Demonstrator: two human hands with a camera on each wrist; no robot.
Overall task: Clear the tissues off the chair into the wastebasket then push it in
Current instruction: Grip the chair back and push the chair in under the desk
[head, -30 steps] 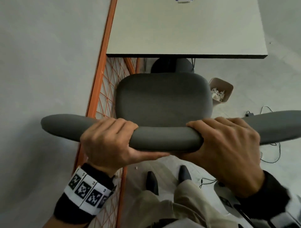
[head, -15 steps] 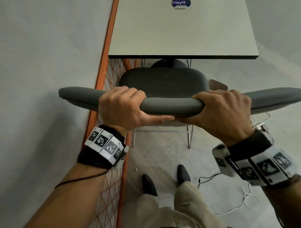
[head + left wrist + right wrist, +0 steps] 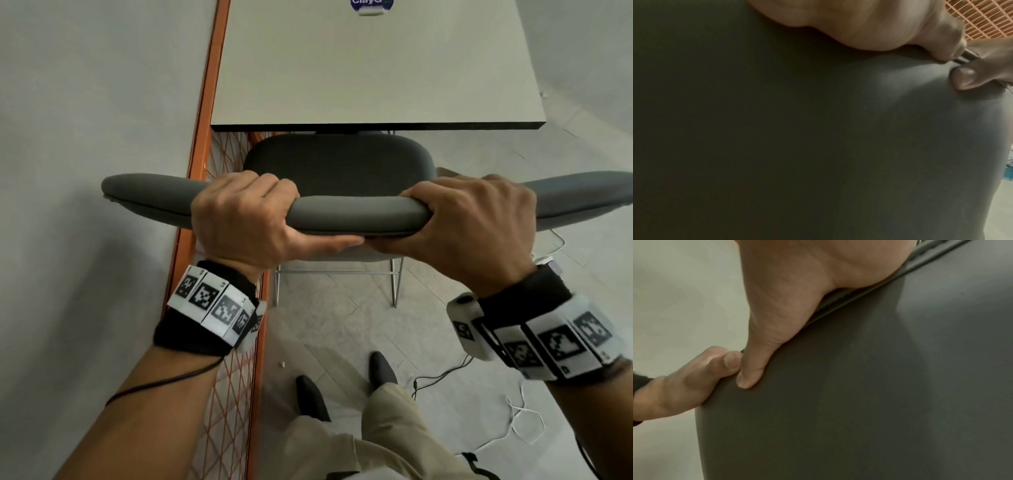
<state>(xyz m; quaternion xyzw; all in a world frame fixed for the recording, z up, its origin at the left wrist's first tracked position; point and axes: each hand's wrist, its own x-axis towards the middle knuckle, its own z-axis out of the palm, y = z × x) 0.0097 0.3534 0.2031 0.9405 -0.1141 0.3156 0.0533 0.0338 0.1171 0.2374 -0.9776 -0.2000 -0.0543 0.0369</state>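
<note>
Head view first: we have both hands on the top edge of the grey chair [image 3: 337, 164]'s backrest. Our left hand [image 3: 239, 219] curls its fingers over the padded rim toward the seat side, thumb stretched along the underside. Our right hand [image 3: 476, 233] does the same just beside it, thumb reaching in so the two thumb tips meet under the middle of the rim. The seat lies beyond our knuckles, its far edge tucked at the near edge of the pale desk [image 3: 359, 78]. A brown corner that may be the wastebasket [image 3: 443, 171] peeks out just past the right knuckles; we cannot tell what is inside, and no tissues show on the seat. Left of the left fingers runs an orange mesh rack [image 3: 202, 144] against the wall. Below our wrists, dark shoes [image 3: 310, 394] and a loose cable [image 3: 442, 375] sit on the tiled floor.

Left wrist view: the chair back [image 3: 797, 138] fills nearly everything, with the left hand [image 3: 869, 24] pressed at its rim.

Right wrist view: the right hand [image 3: 818, 272] clamps the seam, thumb flat on the shell and touching the left hand [image 3: 684, 382]'s thumb.
</note>
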